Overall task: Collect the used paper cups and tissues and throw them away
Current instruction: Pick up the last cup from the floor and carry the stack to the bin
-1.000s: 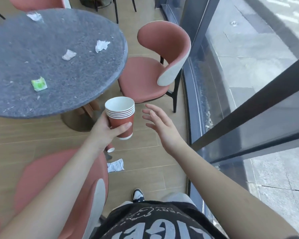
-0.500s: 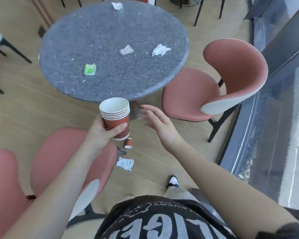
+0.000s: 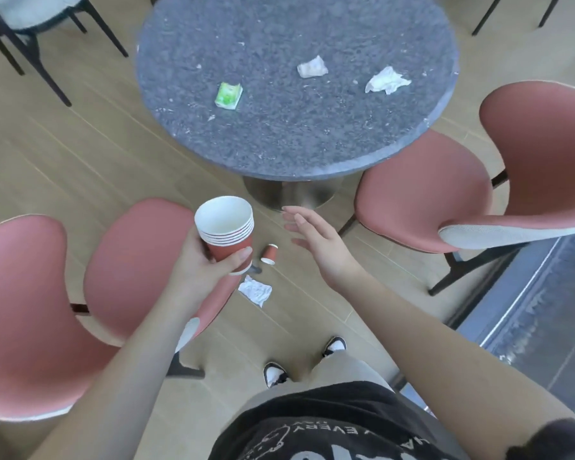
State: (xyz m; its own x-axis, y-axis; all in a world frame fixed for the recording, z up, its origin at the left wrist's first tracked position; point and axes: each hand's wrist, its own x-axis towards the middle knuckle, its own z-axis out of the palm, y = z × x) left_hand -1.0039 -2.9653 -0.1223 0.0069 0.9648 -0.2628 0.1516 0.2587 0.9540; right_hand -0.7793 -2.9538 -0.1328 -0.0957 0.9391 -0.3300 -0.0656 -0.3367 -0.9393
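My left hand [image 3: 202, 264] grips a stack of several red paper cups [image 3: 225, 231], white inside, held upright at mid-frame. My right hand [image 3: 316, 244] hovers just right of the stack, fingers relaxed and holding nothing. On the floor between my hands lies a single red cup [image 3: 269, 254] on its side, and a crumpled white tissue [image 3: 255, 289] lies just below it. The round grey table [image 3: 312, 144] carries two crumpled white tissues [image 3: 312, 66] [image 3: 387, 81] and a green-and-white wrapper [image 3: 228, 95].
Pink chairs stand at the left [image 3: 30, 313], beside my left arm [image 3: 133, 260] and at the right of the table [image 3: 445, 190]. A dark-legged chair [image 3: 30, 14] stands at the top left. A glass wall's base [image 3: 528, 313] runs along the right. My shoes [image 3: 276, 373] stand on the wooden floor.
The view has swung left and down, so the table now lies straight ahead and the floor cup and tissue show fully. My hands keep the same pose with the cup stack.
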